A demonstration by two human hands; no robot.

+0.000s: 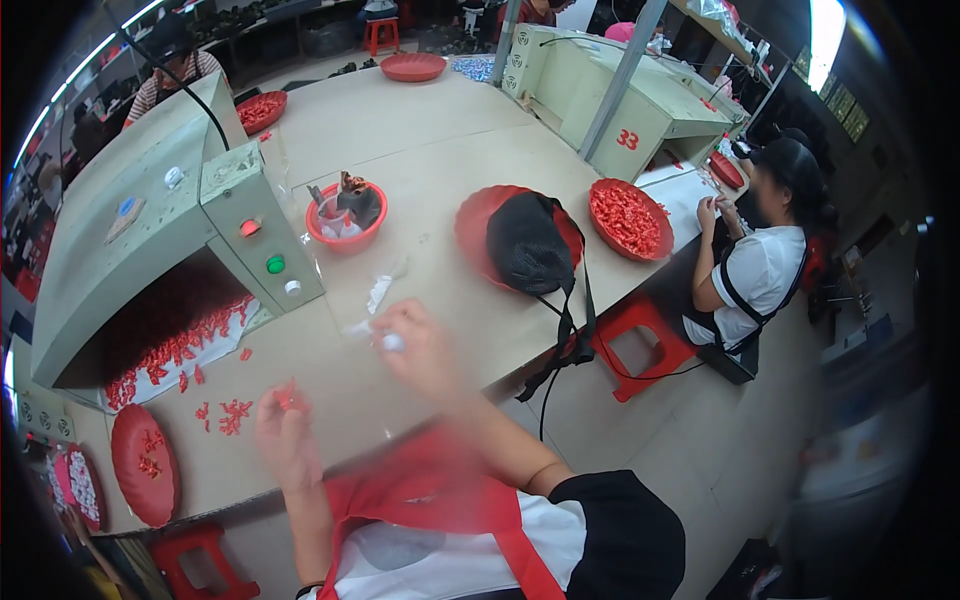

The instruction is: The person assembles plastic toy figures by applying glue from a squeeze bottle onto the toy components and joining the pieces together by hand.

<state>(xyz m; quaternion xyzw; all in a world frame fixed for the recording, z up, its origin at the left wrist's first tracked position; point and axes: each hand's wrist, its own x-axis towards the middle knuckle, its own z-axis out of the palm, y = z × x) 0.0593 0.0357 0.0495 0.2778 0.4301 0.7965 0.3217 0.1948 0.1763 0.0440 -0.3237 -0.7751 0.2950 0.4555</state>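
Observation:
My left hand (285, 435) is raised at the table's near edge, its fingertips pinched on a small red piece (292, 399). To its right, my right hand (425, 350) is blurred by motion, its fingers curled round a small white object (393, 342) that looks like a little bottle with a pale nozzle; its exact kind is too smeared to tell. Just beyond that hand lies a crumpled white scrap (379, 291). Left of my left hand, a cluster of small red pieces (235, 416) rests on the beige table (345, 375).
At left, a pale green machine (130, 250) has many red pieces on white sheet in its opening. A red plate (143, 480) stands before it. Beyond my hands are a red bowl (346, 243) and a black bag (530, 242) on a red tray. A co-worker (760, 265) sits at right.

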